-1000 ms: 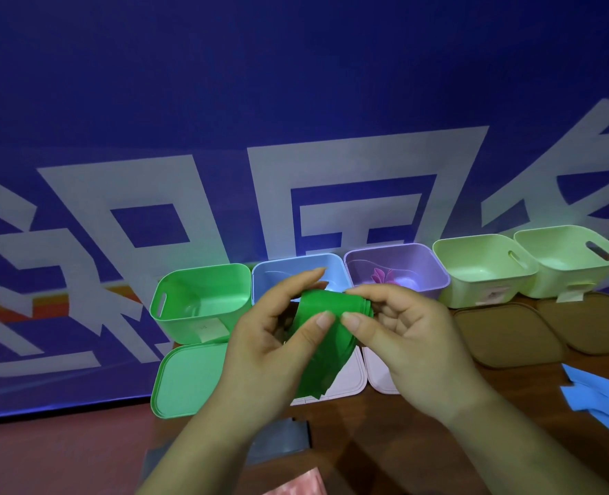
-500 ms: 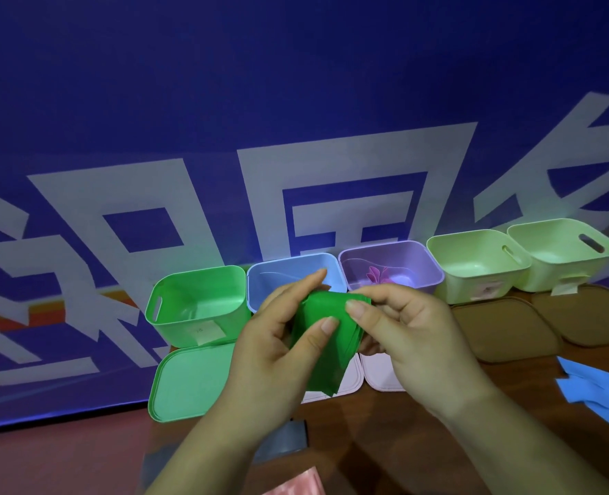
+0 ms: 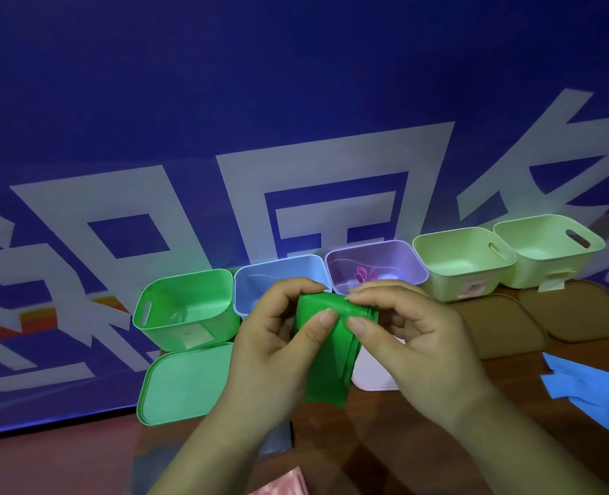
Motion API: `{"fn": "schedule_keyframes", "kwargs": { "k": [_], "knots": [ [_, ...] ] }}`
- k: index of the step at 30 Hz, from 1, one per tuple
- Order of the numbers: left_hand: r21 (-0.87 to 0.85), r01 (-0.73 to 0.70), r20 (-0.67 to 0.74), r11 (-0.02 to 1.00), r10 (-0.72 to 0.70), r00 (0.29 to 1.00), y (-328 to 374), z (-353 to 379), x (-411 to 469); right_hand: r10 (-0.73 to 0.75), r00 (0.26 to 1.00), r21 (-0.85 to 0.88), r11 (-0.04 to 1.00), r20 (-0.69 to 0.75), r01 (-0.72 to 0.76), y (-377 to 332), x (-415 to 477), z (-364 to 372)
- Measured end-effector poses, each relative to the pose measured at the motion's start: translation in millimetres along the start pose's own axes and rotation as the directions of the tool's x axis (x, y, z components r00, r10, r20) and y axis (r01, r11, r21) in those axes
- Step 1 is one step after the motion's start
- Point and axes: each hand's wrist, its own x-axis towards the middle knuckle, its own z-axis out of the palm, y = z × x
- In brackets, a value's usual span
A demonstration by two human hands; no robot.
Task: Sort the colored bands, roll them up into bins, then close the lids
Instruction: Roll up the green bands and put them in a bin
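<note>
Head view. L hand point(image 3: 274, 351) and R hand point(image 3: 413, 344) both pinch the green band point(image 3: 328, 366): thumbs on its near face, fingers curled over its top. Band is folded in layers and held above the bench point(image 3: 385, 441), in front of the blue bin point(image 3: 270, 284) and purple bin point(image 3: 378, 262), w/ its lower end hanging. Bins stand in a row along the bench's far edge. Green bin point(image 3: 188, 309) is at the left end, w/ green lid point(image 3: 185, 384) just nearer. Blue band point(image 3: 596, 394) lies at the bench's right edge.
</note>
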Motion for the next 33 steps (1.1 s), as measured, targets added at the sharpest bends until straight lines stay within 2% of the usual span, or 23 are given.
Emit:
{"fn": "schedule_keyframes", "kwargs": {
  "k": [6,14,22,27,33],
  "knots": [
    [0.058,-0.006,-0.020,0.998,0.007,1.000,7,29,6,-0.028,0.999,0.007,1.000,0.032,0.028,2,4,-30],
    [0.038,0.024,-0.040,0.999,-0.023,0.999,9,72,12,0.014,0.998,0.090,0.996,0.058,-0.019,4,9,-69],
    [0.043,0.048,-0.049,0.998,-0.046,0.998,8,105,17,-0.035,0.996,0.055,0.998,0.076,0.031,12,19,-102],
    [0.055,0.074,0.011,0.996,-0.074,0.997,9,117,16,0.080,0.996,0.140,0.987,0.035,-0.084,16,22,-116],
    [0.146,-0.005,0.041,0.989,-0.001,0.999,10,125,22,0.156,0.985,0.228,0.959,0.073,-0.169,18,32,-131]
  ]
}}
